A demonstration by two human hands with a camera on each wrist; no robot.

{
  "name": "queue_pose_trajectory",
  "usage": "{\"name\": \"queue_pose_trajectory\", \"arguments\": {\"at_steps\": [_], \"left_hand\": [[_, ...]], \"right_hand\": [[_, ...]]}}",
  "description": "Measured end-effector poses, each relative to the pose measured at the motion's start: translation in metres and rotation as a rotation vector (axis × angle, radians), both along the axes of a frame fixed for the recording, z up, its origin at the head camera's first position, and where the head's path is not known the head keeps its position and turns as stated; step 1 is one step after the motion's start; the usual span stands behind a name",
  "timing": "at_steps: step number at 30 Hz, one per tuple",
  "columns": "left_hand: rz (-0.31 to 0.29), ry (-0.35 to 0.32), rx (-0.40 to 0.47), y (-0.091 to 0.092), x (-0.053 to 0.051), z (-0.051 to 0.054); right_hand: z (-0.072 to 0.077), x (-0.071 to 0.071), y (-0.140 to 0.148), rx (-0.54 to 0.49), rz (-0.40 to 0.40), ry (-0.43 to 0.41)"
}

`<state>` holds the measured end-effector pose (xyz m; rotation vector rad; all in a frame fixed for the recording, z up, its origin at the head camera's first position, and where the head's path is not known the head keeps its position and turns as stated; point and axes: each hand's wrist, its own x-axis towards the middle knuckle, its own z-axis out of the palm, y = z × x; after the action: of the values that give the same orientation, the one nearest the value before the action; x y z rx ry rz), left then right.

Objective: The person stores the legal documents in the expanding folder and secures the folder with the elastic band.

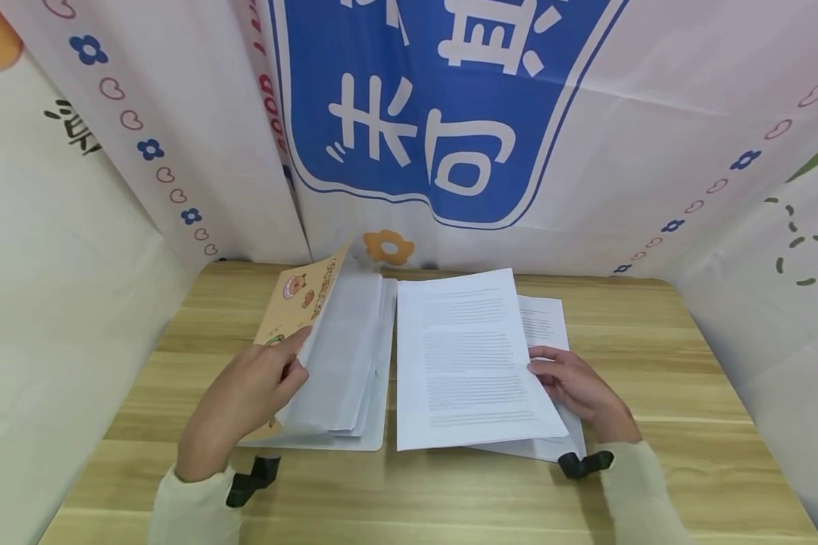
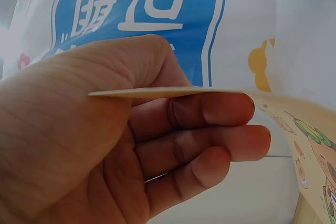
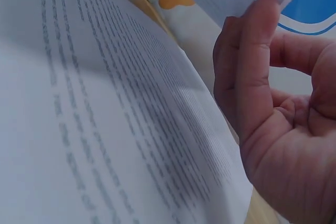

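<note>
My left hand (image 1: pixel 245 393) pinches the free edge of a tan cartoon-printed cover (image 1: pixel 300 291) of a display-book folder, holding it tilted up. In the left wrist view that cover's edge runs between the thumb and the curled fingers (image 2: pixel 210 111). Clear sleeves (image 1: pixel 337 356) with papers inside show beneath the cover. To the right of the folder, a printed sheet of paper (image 1: pixel 473 356) has its right edge raised, pinched by my right hand (image 1: pixel 582 386). More printed paper (image 1: pixel 548 322) lies under that sheet, partly hidden. The right wrist view shows the lower page's text (image 3: pixel 131 93) close up.
Folder and papers lie side by side on a wood-grain table (image 1: pixel 654 378). White printed cloth (image 1: pixel 654 113) with a blue sign (image 1: pixel 443 113) hangs behind the table's far edge, and cloth walls stand at both sides. Black wrist mounts (image 1: pixel 252 481) sit on the sleeves.
</note>
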<state>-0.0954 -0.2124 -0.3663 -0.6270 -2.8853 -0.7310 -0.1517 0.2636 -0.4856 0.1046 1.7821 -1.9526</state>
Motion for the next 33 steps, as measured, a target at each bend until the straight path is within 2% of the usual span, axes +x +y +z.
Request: {"name": "queue_pose_trajectory", "arguments": {"at_steps": [13,27,33], "left_hand": [[-0.007,0.01,0.001,0.0,0.001,0.0],[0.005,-0.009,-0.006,0.002,0.0,0.0],[-0.001,-0.008,-0.005,0.002,0.0,0.0]], "right_hand": [[-0.003,-0.005,-0.023,-0.032,0.032,0.008],[0.001,-0.01,-0.039,-0.007,0.057,0.031],[0.004,-0.013,-0.048,0.017,0.039,0.044]]}}
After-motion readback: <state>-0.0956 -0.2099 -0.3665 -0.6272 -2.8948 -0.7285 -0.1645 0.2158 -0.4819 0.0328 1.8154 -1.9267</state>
